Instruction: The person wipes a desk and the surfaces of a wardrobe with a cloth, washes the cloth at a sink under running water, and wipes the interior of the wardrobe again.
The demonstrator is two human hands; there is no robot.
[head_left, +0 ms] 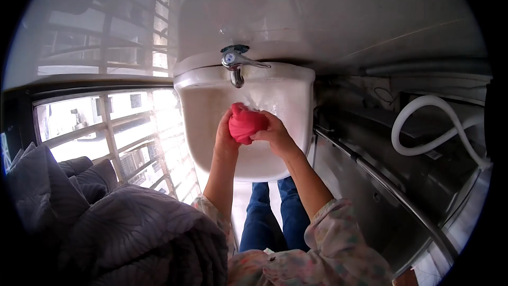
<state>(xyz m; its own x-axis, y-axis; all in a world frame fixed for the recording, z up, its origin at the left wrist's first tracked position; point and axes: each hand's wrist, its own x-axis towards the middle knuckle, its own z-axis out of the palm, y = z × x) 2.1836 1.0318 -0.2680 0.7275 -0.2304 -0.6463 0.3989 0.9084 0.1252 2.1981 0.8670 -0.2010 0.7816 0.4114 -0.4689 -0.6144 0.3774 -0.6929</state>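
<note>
A bunched-up pinkish-red cloth (pixel 247 125) is held between my two hands, over the bowl of a white sink (pixel 198 148). My left hand (pixel 225 131) grips its left side, fingers partly hidden behind it. On the other side my right hand (pixel 273 133) is closed on the cloth, thumb across its front. Above the cloth, a chrome faucet (pixel 236 77) points down into the basin, its lever turned to the right. Water seems to splash at the top of the cloth, just below the spout.
On the left, a grey quilted fabric (pixel 132 222) is piled beside a bright barred window (pixel 111 127). A metal rail (pixel 391 182) runs along the right, with a looped white hose (pixel 405 127) beyond it. A glossy wall (pixel 328 16) rises behind the sink.
</note>
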